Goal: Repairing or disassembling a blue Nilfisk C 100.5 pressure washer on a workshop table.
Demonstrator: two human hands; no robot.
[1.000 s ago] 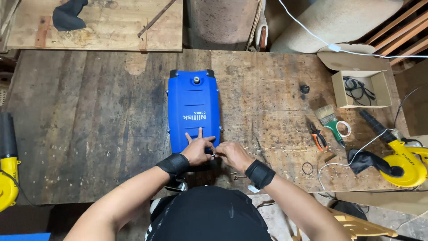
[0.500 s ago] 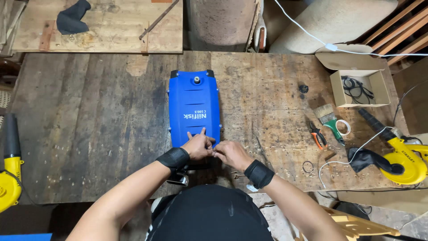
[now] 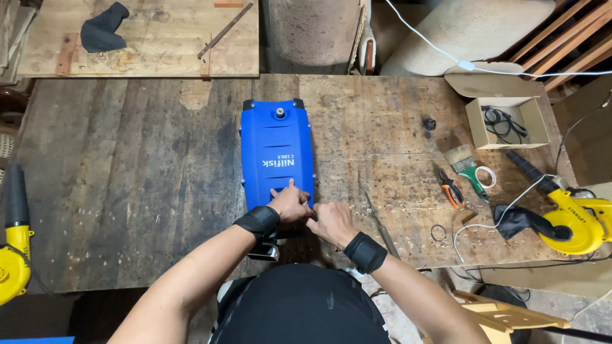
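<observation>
A blue plastic machine housing point(image 3: 276, 148) lies flat on the worn wooden workbench point(image 3: 127, 178), its long side running away from me. My left hand point(image 3: 290, 204) rests on the housing's near end, fingers pressed on the blue cover. Right beside it, my right hand point(image 3: 331, 223) is curled at the housing's near right corner; I cannot tell if it holds anything. Both wrists wear black bands. A thin metal tool point(image 3: 381, 223) lies on the bench just right of my right hand.
At the right lie orange-handled pliers point(image 3: 451, 190), a green-handled brush point(image 3: 467, 167), a tape roll point(image 3: 488, 176), an open cardboard box point(image 3: 507, 121) with black cable and a yellow blower point(image 3: 574, 220). Another yellow blower point(image 3: 13, 255) lies at the left edge. A board point(image 3: 140, 38) lies behind.
My hands have stayed at the housing's near end, with only small shifts of the fingers. The housing has not moved.
</observation>
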